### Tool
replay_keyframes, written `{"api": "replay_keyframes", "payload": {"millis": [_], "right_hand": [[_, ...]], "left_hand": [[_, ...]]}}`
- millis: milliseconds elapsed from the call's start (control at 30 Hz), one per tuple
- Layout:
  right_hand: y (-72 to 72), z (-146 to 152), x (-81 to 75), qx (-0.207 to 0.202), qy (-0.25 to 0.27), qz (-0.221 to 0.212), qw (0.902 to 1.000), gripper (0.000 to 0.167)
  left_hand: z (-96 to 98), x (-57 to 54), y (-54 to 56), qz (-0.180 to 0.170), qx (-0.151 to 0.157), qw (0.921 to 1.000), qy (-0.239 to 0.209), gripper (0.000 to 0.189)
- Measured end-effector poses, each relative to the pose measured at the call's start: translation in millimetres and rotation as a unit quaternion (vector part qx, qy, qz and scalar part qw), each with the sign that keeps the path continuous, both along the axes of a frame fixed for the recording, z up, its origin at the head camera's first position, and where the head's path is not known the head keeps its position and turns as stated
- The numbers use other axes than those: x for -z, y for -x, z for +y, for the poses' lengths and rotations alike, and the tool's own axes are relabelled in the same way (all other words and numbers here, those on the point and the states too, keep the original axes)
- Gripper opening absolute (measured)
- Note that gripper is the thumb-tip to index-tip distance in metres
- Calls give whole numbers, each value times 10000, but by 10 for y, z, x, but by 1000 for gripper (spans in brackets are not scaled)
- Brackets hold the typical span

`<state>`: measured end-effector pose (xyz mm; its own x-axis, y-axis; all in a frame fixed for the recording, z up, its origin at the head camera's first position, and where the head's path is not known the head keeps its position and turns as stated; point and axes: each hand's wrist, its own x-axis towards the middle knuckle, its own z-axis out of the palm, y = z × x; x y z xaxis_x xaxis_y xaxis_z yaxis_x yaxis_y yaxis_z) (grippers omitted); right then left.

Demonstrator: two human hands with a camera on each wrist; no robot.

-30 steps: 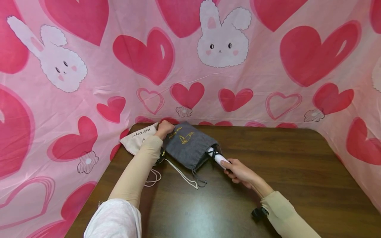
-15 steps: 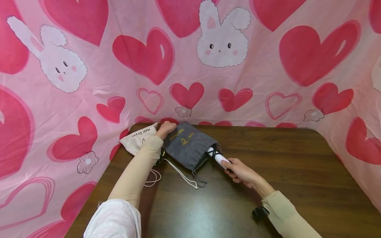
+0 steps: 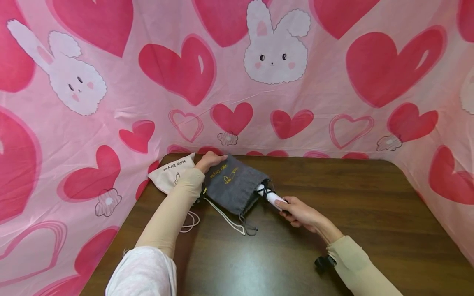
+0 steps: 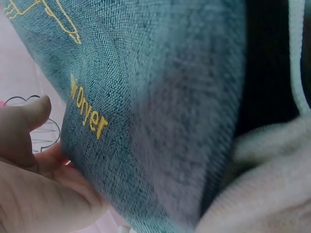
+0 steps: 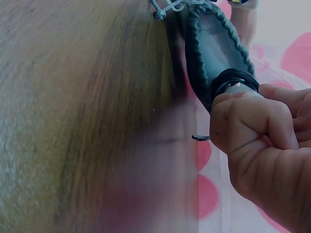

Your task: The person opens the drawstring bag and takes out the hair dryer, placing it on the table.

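Observation:
A dark grey drawstring pouch (image 3: 238, 191) with yellow "Hair Dryer" lettering lies on the table, its mouth facing right. From that mouth sticks a white cylindrical handle (image 3: 273, 199), wound with black cord (image 5: 233, 77). My right hand (image 3: 301, 213) grips the handle's outer end; the rest of the appliance is hidden inside the pouch. At the closed far end is my left hand (image 3: 210, 160). In the left wrist view its thumb (image 4: 36, 112) stands away from the cloth, while the fingers (image 4: 73, 182) reach behind the pouch's edge.
A cream drawstring pouch (image 3: 166, 174), also lettered "Hair Dryer", lies left of the grey one, partly behind my left arm. White drawstrings (image 3: 226, 216) trail over the brown table (image 3: 333, 181). Pink heart-patterned cloth (image 3: 222, 82) surrounds the table at the back and sides.
My left hand has loosened from a closed grip at the pouch's far end, its thumb spreading to the right. The pouch has shifted slightly; my right hand stays on the handle.

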<state>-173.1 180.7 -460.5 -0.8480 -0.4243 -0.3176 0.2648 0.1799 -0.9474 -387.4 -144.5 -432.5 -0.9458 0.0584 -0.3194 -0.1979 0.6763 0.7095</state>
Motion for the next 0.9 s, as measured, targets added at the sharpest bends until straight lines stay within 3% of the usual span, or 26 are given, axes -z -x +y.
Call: {"api": "replay_keyframes", "payload": {"millis": [233, 433, 700, 900], "right_hand": [[-6, 20, -10, -105, -28, 41, 9999, 52], [-13, 38, -27, -60, 18, 12, 10000, 51], [-24, 64, -12, 37, 32, -25, 10000, 51], [-18, 69, 32, 75, -38, -27, 10000, 54]], "left_hand": [[47, 36, -19, 641, -101, 9975, 273, 33], [77, 46, 13, 979, -370, 9938, 375, 45], [50, 45, 10, 1230, -806, 9887, 291, 19], [47, 47, -19, 1234, -1049, 9866, 211, 19]]}}
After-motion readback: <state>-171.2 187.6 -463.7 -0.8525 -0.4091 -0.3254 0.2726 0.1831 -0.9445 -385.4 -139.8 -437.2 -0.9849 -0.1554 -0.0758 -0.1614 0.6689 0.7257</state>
